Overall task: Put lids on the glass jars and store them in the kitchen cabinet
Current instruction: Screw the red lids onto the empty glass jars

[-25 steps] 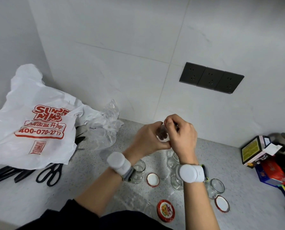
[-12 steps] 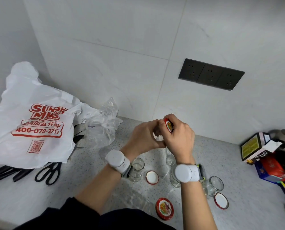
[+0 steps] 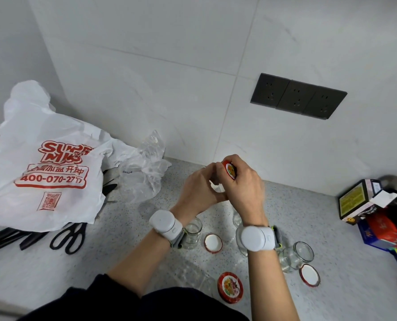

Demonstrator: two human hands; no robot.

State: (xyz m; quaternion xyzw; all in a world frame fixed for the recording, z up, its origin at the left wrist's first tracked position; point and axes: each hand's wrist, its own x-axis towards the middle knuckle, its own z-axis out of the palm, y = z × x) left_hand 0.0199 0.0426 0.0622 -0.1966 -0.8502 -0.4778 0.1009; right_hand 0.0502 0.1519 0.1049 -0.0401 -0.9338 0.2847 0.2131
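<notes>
A red lid [image 3: 230, 169] with a printed top sits tilted on a small glass jar [image 3: 216, 185], which is held in the air above the speckled counter [image 3: 132, 246], near the back wall. The right hand [image 3: 243, 186] curls fingers and thumb round the lid. The left hand [image 3: 197, 188] wraps round the jar beneath it.

The lid looks canted, so turning it like this may cross-thread it or let it slip off. Smooth glass could also twist out of the left hand and fall.

A left open jar [image 3: 193, 232] and a right open jar [image 3: 298, 254] stand just beside the wrists, where a lowered forearm could topple them. An upturned lid [image 3: 213, 243] and a printed lid [image 3: 230, 287] lie nearby.

Fingers hide nearly all of the held jar, so whether the lid has caught the thread cannot be told. Glass behind the right wrist is hard to make out. No cabinet is in view.
</notes>
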